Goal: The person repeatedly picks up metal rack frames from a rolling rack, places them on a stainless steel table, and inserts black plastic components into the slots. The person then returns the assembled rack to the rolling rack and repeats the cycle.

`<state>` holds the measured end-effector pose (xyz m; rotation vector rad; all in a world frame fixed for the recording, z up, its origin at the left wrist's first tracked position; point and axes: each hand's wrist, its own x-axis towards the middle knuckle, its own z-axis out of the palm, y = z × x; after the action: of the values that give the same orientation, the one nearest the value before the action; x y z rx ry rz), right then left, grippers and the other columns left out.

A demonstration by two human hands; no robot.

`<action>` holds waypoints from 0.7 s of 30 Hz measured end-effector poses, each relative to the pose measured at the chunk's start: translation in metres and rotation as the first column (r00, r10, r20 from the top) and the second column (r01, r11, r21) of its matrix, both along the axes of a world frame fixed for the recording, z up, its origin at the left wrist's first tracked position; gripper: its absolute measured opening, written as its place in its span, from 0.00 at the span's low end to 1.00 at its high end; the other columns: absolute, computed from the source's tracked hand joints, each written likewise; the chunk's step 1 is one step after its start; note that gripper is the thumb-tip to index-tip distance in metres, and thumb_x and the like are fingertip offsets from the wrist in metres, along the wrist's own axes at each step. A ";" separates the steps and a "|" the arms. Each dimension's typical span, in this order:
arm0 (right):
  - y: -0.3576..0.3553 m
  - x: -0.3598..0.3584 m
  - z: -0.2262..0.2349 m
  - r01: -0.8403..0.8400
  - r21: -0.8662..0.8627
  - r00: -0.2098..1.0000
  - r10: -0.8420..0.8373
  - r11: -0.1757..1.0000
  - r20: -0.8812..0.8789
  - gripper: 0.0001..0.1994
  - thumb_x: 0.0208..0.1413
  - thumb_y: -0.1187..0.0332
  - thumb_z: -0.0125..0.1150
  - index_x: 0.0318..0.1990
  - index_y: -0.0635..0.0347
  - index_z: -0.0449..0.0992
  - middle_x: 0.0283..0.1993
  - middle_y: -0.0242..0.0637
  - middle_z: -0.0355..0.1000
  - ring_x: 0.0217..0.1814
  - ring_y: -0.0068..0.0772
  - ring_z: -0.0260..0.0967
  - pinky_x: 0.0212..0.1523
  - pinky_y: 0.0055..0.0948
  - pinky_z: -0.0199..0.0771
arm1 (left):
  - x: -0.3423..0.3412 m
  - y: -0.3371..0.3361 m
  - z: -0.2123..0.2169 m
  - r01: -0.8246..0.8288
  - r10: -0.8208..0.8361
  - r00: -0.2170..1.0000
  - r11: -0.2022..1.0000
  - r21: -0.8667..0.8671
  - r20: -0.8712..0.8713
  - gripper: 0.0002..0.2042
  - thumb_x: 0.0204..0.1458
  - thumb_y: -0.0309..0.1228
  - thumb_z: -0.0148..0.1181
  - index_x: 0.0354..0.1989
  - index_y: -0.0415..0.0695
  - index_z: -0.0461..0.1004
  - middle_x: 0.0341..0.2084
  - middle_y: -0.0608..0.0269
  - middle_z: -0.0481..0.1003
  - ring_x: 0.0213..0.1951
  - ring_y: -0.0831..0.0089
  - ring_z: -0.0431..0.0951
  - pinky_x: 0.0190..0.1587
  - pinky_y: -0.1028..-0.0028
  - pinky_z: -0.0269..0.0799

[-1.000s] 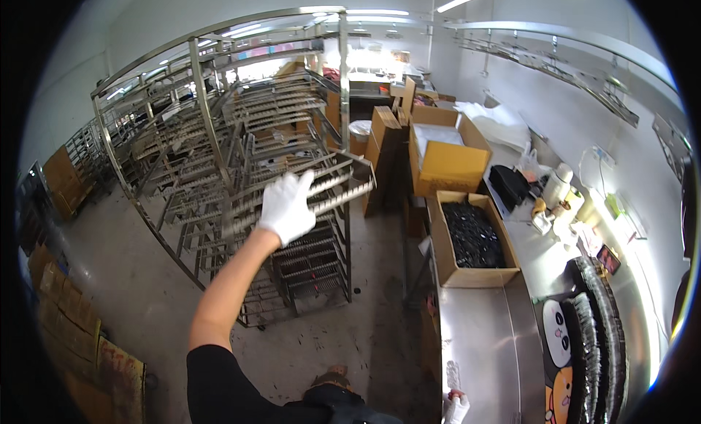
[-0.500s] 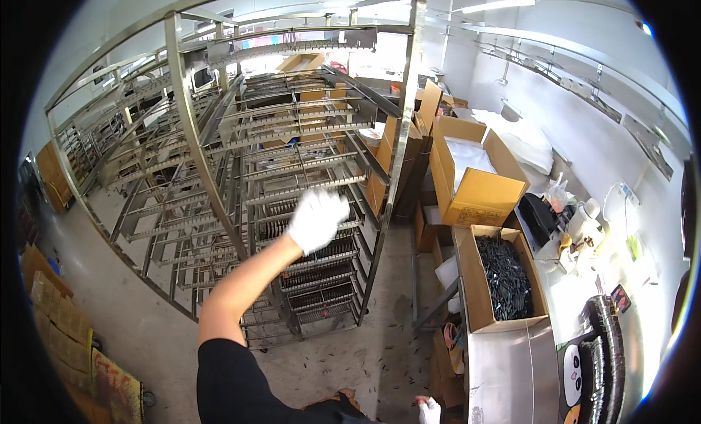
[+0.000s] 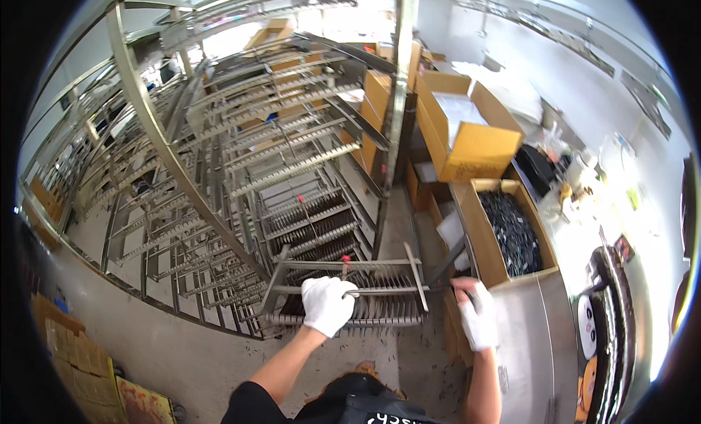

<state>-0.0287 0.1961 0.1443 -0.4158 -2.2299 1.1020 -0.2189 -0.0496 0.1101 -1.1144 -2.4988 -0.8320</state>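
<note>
My left hand [image 3: 328,306], in a white glove, is closed round the middle bar of a metal hanging frame [image 3: 420,278]. The frame is tilted out in front of the tall rack and carries rows of dark slim pieces; a small red tag [image 3: 346,258] sits on its upper bar. My right hand [image 3: 476,318], gloved with bare fingertips, is just right of the frame by the steel table edge. Its fingers are curled, with something dark and thin showing between them, too blurred to name.
The tall metal rack [image 3: 146,110] with tiers of notched bars fills the left and centre. On the steel table [image 3: 522,336] stands a carton [image 3: 537,230] of black pieces, with a bigger open carton [image 3: 478,161] behind it. Stacked cardboard [image 3: 69,351] lies at lower left.
My left hand has come down and nearer from the rack, and now grips the hanging frame, which is out in front. My right hand has risen from the lower edge to beside the frame.
</note>
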 end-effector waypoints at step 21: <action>-0.042 0.227 -0.031 0.877 0.035 0.474 -0.874 0.479 0.106 0.17 0.60 0.54 0.63 0.41 0.60 0.78 0.37 0.48 0.77 0.41 0.51 0.76 0.42 0.46 0.74 | 0.313 0.269 -0.042 -0.243 -0.729 0.306 0.563 0.790 0.613 0.46 0.35 0.16 0.77 0.64 0.45 0.55 0.49 0.59 0.65 0.48 0.67 0.72 0.47 0.67 0.76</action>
<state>0.1982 0.1540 0.1131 -1.4765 -1.6356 0.5081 0.0938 0.2194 0.0680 -0.7485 -1.8310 -3.1240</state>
